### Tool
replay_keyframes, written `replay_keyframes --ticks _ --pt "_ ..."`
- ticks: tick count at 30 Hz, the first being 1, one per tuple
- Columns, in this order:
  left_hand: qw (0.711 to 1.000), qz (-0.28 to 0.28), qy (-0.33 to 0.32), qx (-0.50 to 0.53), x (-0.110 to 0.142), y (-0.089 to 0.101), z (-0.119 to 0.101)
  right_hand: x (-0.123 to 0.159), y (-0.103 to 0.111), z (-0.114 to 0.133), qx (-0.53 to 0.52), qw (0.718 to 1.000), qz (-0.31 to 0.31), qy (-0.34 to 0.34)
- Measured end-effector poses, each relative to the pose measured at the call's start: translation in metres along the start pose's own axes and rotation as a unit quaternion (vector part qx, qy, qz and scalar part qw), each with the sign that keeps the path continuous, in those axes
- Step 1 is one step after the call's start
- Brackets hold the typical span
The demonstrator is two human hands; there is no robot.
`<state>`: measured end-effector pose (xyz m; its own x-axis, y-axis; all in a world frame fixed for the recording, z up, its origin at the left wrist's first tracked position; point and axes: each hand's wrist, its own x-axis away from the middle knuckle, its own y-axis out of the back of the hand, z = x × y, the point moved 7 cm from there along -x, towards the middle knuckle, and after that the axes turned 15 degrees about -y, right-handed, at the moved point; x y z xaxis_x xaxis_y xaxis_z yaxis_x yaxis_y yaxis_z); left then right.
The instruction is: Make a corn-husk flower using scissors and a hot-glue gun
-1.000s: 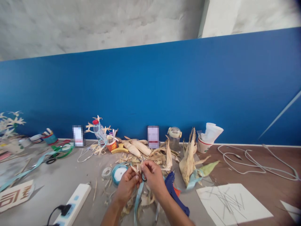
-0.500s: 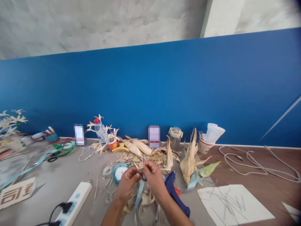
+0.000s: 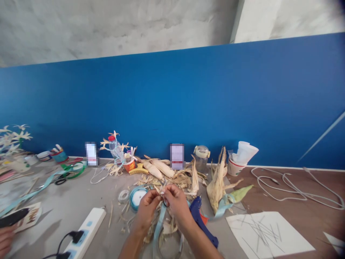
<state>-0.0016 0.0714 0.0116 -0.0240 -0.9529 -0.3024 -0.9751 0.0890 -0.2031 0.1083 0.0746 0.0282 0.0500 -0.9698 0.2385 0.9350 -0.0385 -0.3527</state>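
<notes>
Above the cluttered table, my left hand and my right hand meet with their fingertips pinched together. Between them is a small pale piece of dried corn husk, gripped from both sides. Just below the fingers shows a dark ring, perhaps a scissors handle, partly hidden. A light blue ribbon hangs or lies beneath my hands. Left of my left hand is a blue ribbon spool. A blue glue gun lies right beside my right forearm. Husk scraps lie underneath.
A power strip lies front left, near another person's hand with a black object. Husks, a lidded jar and a paper cup line the back. Thin wires rest on white paper; a cable lies right.
Another person's hand with a black object has come in at the lower left, over the patterned card. My hands keep their pinch in nearly the same place.
</notes>
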Motion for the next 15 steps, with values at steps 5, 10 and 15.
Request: replay_keyframes --ticks 5,10,15 --pt "0.999 -0.019 -0.015 -0.033 0.001 0.0 -0.003 -0.002 -0.002 -0.004 -0.031 0.999 0.012 -0.037" --pt "0.995 -0.056 -0.029 -0.075 0.001 0.006 -0.002 -0.002 0.004 -0.006 -0.021 0.999 -0.001 -0.038" --pt "0.991 -0.091 -0.035 -0.093 0.001 0.013 0.002 0.001 0.017 0.018 0.076 0.997 -0.031 0.006"
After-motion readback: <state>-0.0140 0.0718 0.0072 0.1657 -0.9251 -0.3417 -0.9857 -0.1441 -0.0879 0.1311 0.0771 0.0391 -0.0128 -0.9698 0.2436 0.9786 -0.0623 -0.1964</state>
